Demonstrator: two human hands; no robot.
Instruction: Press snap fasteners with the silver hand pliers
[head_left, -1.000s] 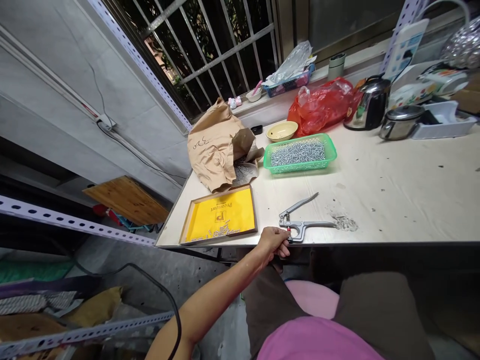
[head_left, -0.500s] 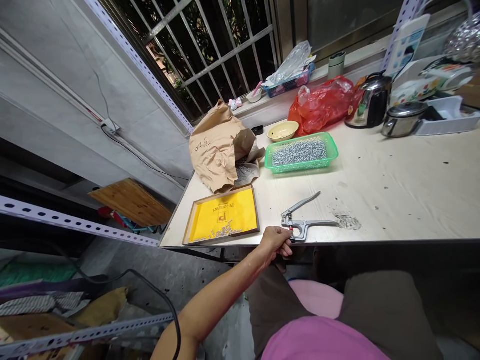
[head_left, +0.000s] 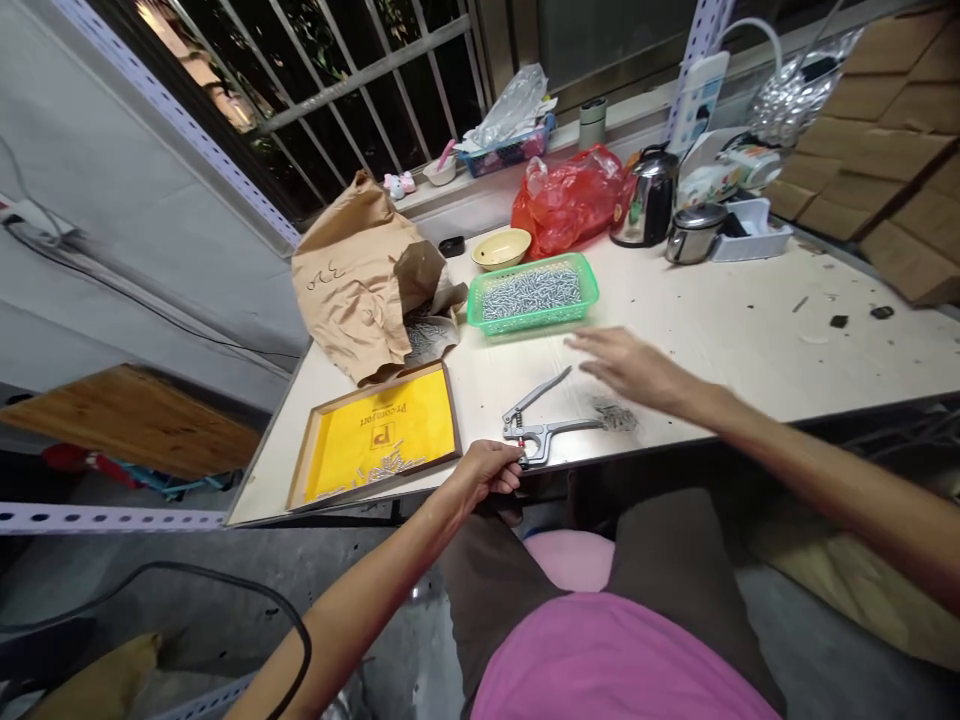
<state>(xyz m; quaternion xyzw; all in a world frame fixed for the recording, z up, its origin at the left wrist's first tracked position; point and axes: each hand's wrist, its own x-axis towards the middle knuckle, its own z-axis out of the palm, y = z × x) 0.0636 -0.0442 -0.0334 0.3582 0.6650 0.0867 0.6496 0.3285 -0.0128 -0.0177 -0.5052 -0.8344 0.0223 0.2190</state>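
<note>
My left hand rests at the table's front edge with curled fingers, touching or just beside the head of a metal hand-press plier. The plier lies flat on the table with its handles apart. My right hand is blurred, open and empty, above the tabletop to the right of the plier. Beyond it stands a green plastic basket full of small silver metal pieces. A wooden tray with a yellow liner holds a small heap of similar pieces.
A crumpled brown paper bag spills metal pieces at the table's back left. A yellow bowl, red plastic bag and steel kettle stand behind. The table's front edge runs close to my lap.
My right hand has come into view over the table, open. The whole scene has shifted left and down as my head turned. My left hand stays by the plier.
</note>
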